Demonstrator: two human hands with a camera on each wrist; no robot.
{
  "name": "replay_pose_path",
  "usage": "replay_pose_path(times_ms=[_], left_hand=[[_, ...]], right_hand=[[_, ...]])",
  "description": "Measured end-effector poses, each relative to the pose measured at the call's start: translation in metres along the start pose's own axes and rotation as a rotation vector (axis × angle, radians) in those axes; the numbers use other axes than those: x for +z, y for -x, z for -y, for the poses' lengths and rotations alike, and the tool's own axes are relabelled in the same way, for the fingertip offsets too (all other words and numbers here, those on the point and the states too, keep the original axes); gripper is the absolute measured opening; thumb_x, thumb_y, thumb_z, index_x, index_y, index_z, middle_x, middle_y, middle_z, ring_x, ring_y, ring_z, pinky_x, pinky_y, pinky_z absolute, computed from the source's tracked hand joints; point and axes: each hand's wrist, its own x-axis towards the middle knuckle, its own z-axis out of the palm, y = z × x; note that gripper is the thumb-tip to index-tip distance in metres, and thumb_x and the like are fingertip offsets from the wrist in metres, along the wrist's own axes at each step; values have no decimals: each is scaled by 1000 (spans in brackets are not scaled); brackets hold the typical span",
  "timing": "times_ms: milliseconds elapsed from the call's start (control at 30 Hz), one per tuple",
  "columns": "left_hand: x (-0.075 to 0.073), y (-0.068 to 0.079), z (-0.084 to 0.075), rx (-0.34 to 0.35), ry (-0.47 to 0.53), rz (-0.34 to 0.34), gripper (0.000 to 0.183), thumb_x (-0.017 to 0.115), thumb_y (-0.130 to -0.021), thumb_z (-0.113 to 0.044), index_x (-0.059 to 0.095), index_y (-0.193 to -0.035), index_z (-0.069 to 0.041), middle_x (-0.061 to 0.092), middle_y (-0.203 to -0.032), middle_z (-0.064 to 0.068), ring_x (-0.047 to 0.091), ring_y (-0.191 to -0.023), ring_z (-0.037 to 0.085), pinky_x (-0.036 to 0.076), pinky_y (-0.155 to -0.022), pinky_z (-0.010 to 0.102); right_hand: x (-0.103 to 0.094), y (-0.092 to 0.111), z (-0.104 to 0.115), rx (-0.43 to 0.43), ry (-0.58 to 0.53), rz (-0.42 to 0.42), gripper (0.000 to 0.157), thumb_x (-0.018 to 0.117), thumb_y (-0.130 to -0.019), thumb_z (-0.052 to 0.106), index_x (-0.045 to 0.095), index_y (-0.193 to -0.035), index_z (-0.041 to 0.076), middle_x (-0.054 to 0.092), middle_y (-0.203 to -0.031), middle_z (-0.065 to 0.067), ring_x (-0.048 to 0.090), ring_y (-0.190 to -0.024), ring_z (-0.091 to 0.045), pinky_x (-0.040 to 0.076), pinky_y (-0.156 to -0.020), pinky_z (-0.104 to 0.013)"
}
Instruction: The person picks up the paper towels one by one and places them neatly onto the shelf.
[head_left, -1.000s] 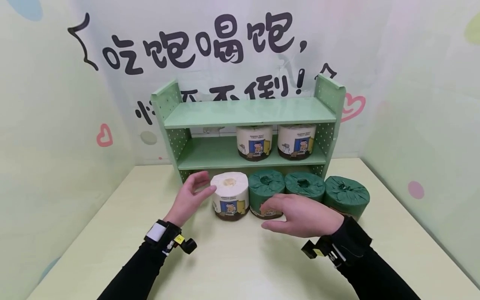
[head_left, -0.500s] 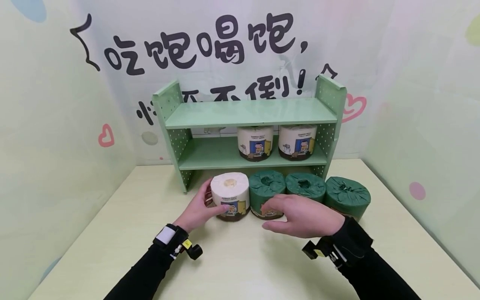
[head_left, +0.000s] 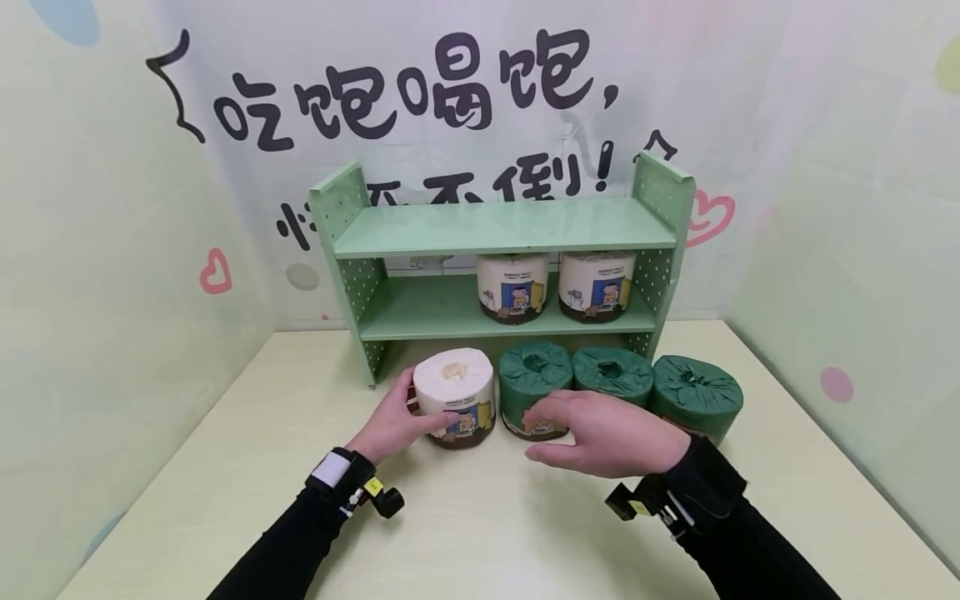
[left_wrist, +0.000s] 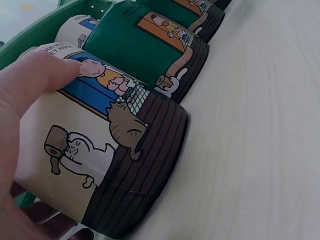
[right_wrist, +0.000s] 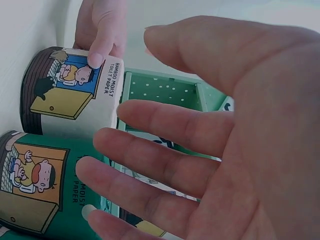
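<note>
A white toilet paper roll (head_left: 455, 383) with a cartoon print and dark brown base stands in front of the shelf. My left hand (head_left: 397, 423) grips it from its left side, thumb across the front and fingers round the back. In the left wrist view the thumb lies over the printed picture of the roll (left_wrist: 75, 135). My right hand (head_left: 607, 429) hovers in front of the green toilet paper rolls with its fingers spread and holds nothing. The nearest green roll (head_left: 534, 387) is right beside the white one; its printed front shows in the right wrist view.
Two more green rolls, a middle one (head_left: 612, 372) and an outer one (head_left: 696, 393), continue the row to the right. Behind stands a light green two-tier shelf (head_left: 502, 227) with two white rolls (head_left: 512, 287) on its lower board. Printed walls enclose the table (head_left: 480, 525).
My left hand has come in from the left and closed round the white roll. The roll has shifted slightly left and toward me, away from the green one. My right hand stays put.
</note>
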Motion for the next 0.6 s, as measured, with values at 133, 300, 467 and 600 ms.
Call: replay_pose_path(times_ms=[133,300,467,600], left_hand=[[2,0,0,17,33,10,106,92,-90,-21,23,-169,-7,45,-168,25,47,-155,48,40,-128,63],[4,0,2,25,21,0,113,96,-86,-27,22,-170,-11,47,-167,21,48,-155,44,37,-129,63],[7,0,4,26,1,-27,115,98,-84,-33,22,-169,-12,47,-166,18,47,-156,40,38,-130,61],[7,2,4,25,-14,-49,115,98,-85,-34,23,-168,-9,48,-165,20,48,-154,42,40,-128,62]], right_hand=[[0,0,0,0,-3,2,39,66,-110,46,74,-136,19,74,-135,2,70,-125,-16,61,-106,-43],[0,0,0,-3,-3,1,39,66,-110,46,74,-136,18,74,-136,-1,71,-126,-18,60,-106,-43],[1,0,0,-1,1,0,39,66,-109,46,74,-136,18,74,-136,-1,71,-126,-18,60,-106,-44],[1,-1,0,4,-4,7,40,66,-109,46,74,-136,18,74,-136,0,71,-126,-20,61,-106,-44]])
